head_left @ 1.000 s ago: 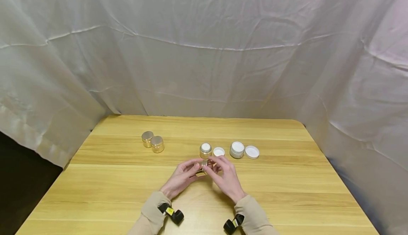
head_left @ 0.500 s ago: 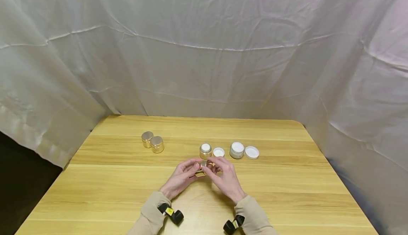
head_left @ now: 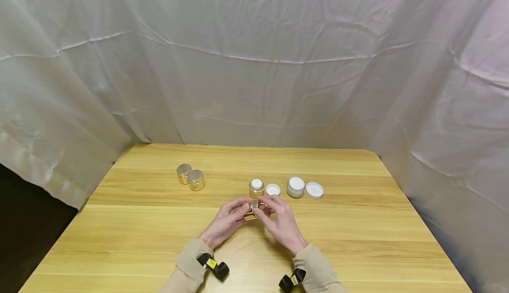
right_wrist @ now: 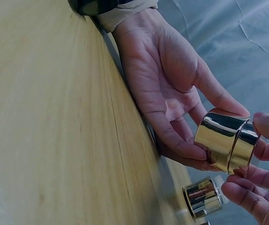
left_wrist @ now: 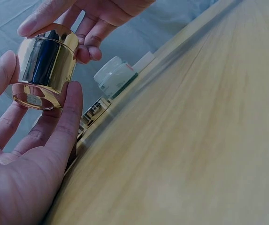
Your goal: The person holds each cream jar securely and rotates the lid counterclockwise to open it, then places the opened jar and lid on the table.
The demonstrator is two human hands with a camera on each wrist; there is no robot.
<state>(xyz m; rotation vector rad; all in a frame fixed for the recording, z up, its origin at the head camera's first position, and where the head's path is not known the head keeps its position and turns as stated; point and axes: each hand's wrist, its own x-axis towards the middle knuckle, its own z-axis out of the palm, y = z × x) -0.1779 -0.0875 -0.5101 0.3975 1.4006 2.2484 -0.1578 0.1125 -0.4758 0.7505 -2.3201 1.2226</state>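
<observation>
A shiny gold jar with a gold lid is held tilted on its side just above the table, between both hands. My left hand grips the jar's body, thumb on one side and fingers under it. From the right, my right hand pinches the lid between thumb and fingertips. In the left wrist view a thin seam shows between lid and body of the gold jar. The right wrist view shows the left hand round the body and the right fingers on the lid end.
Behind the hands stand an uncovered gold jar with a white top and a wider glass jar. White-lined lids lie beside them, one each. Two lidded gold jars stand at the left. Grey cloth hangs behind the wooden table.
The right fingers have shifted slightly on the gold jar's lid. Both hands and everything on the table stay in place.
</observation>
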